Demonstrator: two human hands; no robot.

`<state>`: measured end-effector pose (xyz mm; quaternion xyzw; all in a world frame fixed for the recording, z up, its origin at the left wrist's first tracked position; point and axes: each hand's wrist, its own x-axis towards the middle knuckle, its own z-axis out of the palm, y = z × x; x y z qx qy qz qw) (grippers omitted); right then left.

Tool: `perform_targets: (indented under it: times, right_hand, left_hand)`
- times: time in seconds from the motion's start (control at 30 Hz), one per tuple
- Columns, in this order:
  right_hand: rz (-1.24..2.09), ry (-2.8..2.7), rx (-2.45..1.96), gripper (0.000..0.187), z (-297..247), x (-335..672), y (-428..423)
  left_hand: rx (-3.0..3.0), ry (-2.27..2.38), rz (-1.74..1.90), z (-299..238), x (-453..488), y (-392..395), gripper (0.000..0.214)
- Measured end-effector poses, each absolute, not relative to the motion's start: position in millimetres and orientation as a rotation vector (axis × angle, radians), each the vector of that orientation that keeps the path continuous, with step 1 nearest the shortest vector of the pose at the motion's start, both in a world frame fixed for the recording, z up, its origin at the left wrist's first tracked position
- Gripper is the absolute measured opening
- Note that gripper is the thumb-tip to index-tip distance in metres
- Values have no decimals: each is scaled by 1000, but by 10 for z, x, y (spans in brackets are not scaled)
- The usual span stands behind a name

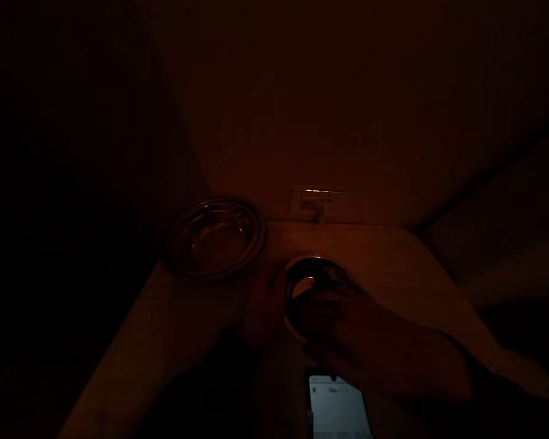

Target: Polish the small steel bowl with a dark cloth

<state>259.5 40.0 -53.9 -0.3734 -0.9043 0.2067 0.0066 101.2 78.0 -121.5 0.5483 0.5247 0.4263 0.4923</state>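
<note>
In dim reddish light, a shiny metal bowl (304, 286) sits on the wooden table in front of me. My left hand (266, 302) grips its left rim, thumb along the edge. My right hand (343, 317) reaches over the right side, with its fingers bent down into the bowl. Under those fingers, against the inner wall, lies something dark and crumpled (333, 274), perhaps cloth; the darkness hides what it is. Just below the right hand, a phone (338, 405) lies with its screen lit.
Wide metal dishes (222, 244), seemingly stacked, stand at the table's back left corner. A wall socket (318, 203) with a plug in it is just above the back edge of the wooden table (393, 268). Walls rise behind; the table's sides drop into darkness.
</note>
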Motion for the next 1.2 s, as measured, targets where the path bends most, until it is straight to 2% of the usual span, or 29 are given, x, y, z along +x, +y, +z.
perform_targets:
  times: [0.23,0.57,0.9,1.2]
  right_hand:
    - [536,-2786,-1272,39,-684,2526,434]
    - [632,-2838,-1169,30,-539,2611,397]
    - [657,-2834,-1170,29,-502,2629,407]
    - [499,-2803,-1286,35,-687,2546,416]
  left_hand:
    - [1372,1306,1061,-1205,1005,789,32]
    - [1347,1301,1043,-1199,993,779,35]
    - [1290,1258,1066,-1212,1029,786,33]
    - [1382,1310,1037,-1219,1006,794,33]
